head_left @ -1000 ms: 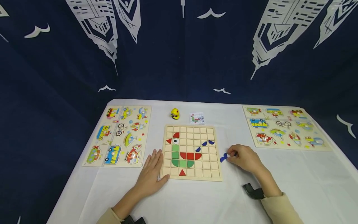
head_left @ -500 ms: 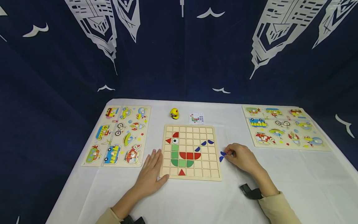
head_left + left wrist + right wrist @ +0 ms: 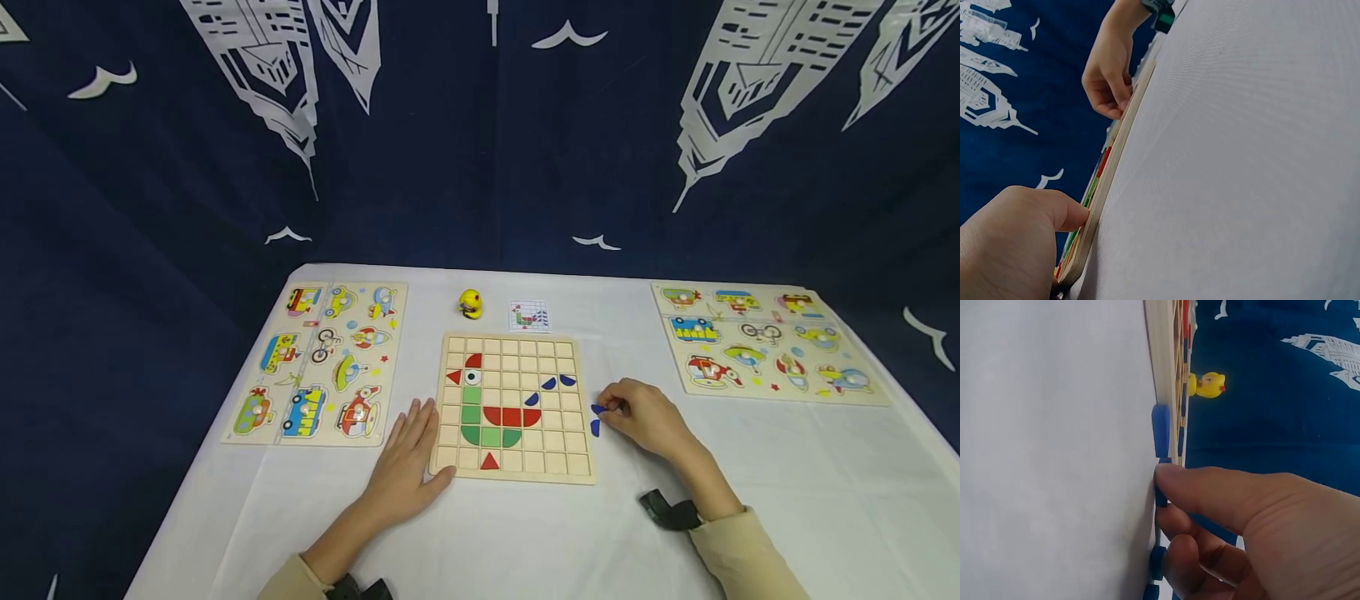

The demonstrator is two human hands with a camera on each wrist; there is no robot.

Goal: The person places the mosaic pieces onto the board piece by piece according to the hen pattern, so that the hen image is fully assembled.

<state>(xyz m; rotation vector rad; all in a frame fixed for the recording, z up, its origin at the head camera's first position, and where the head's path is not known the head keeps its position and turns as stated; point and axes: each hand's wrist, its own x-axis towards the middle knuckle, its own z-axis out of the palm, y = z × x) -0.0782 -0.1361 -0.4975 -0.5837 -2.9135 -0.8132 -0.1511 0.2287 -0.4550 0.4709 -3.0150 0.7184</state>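
Note:
A wooden grid board (image 3: 525, 467) lies mid-table with red, green and blue pieces set in its squares in a bird shape. My left hand (image 3: 405, 467) rests along its left edge with fingers straight; the left wrist view shows the thumb (image 3: 1072, 212) on the rim. Right of the board, my right hand (image 3: 645, 417) pinches a small blue half-circle piece (image 3: 597, 409) between thumb and finger, low at the cloth. Another blue piece (image 3: 596, 428) lies just below it. In the right wrist view more blue pieces (image 3: 1157, 562) sit under the curled fingers.
A picture card (image 3: 529, 317) and a yellow toy duck (image 3: 470, 304) stand behind the board. Vehicle puzzle boards lie on both sides, one at left (image 3: 315, 367) and one at right (image 3: 765, 342). A dark blue curtain (image 3: 480, 167) hangs behind the white-covered table (image 3: 525, 542).
My right hand has shifted slightly left and away from me, and the two blue pieces at its fingertips have come apart. The left hand stays on the board's edge.

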